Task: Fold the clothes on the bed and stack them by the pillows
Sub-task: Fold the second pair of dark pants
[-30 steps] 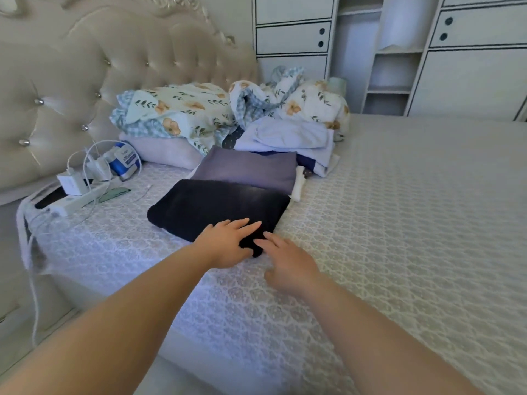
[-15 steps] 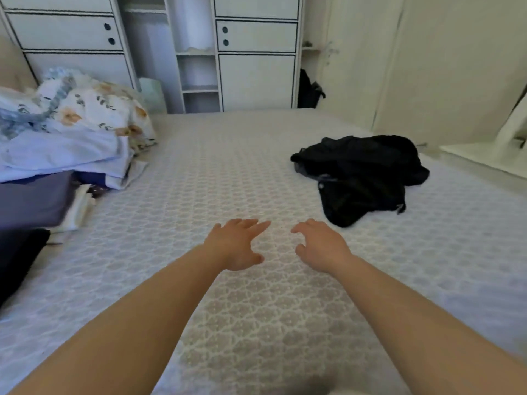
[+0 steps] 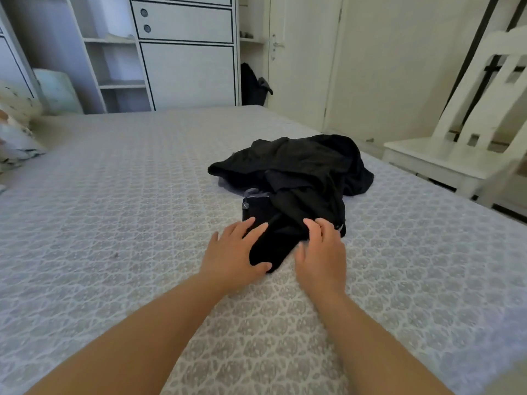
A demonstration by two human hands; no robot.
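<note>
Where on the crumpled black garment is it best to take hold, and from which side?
Probably at the near end of the black garment, coming from the person's own side. A narrow tongue of cloth lies flat there toward the body, between the left hand and right hand, which already touch it; the far part is bunched.

Both hands reached forward, arms bare.
The left hand (image 3: 232, 252) lay flat, fingers spread toward 1 o'clock; the right hand (image 3: 322, 252) had fingers bent.

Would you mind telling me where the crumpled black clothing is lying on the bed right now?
In the head view the black clothing lies right of centre on the bed, toward the white chair, its near end between the left hand and right hand.
</note>
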